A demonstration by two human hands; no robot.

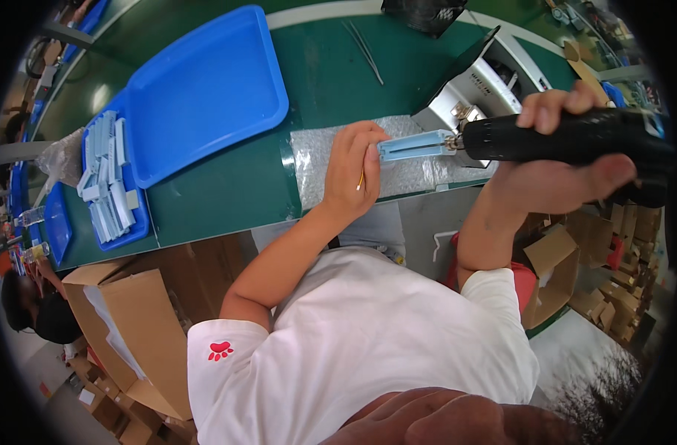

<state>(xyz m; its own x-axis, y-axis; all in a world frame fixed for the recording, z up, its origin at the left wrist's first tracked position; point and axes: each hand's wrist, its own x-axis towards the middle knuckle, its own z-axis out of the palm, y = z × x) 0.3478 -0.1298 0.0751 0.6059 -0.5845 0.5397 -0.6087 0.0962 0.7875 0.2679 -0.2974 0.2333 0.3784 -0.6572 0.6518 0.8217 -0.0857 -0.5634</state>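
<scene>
A pale blue bar (415, 145) is pinched at one end by the left hand (353, 167) over a foil mat (320, 159). A black driver (568, 137), gripped by the right hand (561, 174), is pressed to its other end. Fastening appears under way; steady alignment is judged necessary.

Powered screwdriver (568, 137): matt black plastic body, metal bit at tip. Pale blue part (415, 145): smooth plastic, slight sheen. Padding sheet (383, 159): silvery, crinkled, foil/bubble-wrap look. Table (220, 193): green, smooth, matt w/ faint glare. Blue trays (205, 89): glossy smooth plastic. Boxes (131, 334): brown cardboard, matt. Shirt (368, 348): white cloth.
</scene>
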